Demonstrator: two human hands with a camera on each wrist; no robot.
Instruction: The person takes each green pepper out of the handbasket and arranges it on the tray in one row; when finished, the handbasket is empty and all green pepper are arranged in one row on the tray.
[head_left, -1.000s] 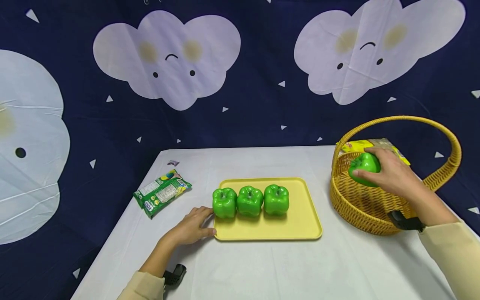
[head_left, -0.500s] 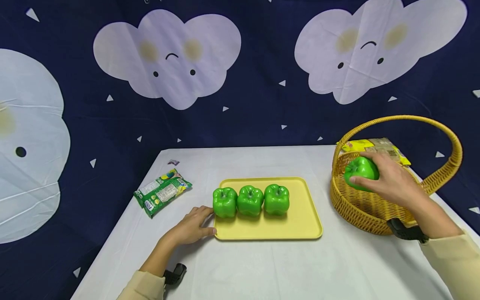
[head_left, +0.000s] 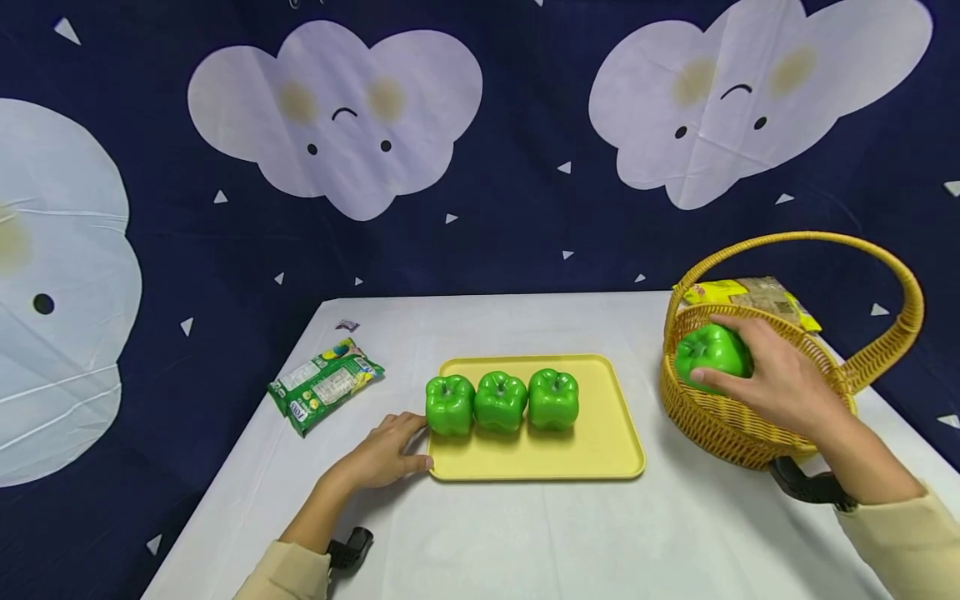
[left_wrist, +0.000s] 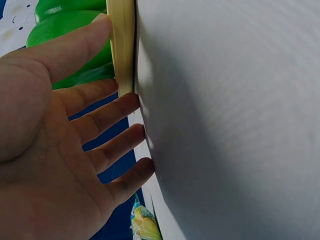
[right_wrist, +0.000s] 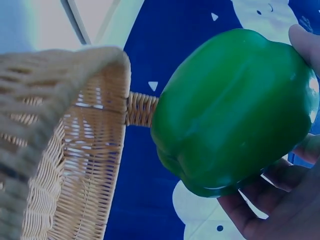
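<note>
A green bell pepper (head_left: 711, 354) is gripped in my right hand (head_left: 783, 379), above the left part of a yellow wicker basket (head_left: 720, 433). The right wrist view shows this pepper (right_wrist: 230, 110) between thumb and fingers, with the basket's rim (right_wrist: 112, 125) beside it. Three more green bell peppers (head_left: 500, 402) stand in a row on the left half of a yellow tray (head_left: 600, 454). At the tray's left edge my left hand (head_left: 384, 452) rests with spread fingers. Its thumb touches the tray's rim (left_wrist: 122, 45) in the left wrist view.
A green snack bag (head_left: 326, 385) lies on the white table (head_left: 487, 533) left of the tray. Behind it is a small purple wrapper (head_left: 347, 325). A yellow packet (head_left: 750, 293) lies behind the basket, whose tall handle (head_left: 795, 237) arches upward.
My right hand has moved left and slightly down with the bell pepper, from the middle of the basket toward its left rim. The left hand, tray and other peppers have stayed put.
</note>
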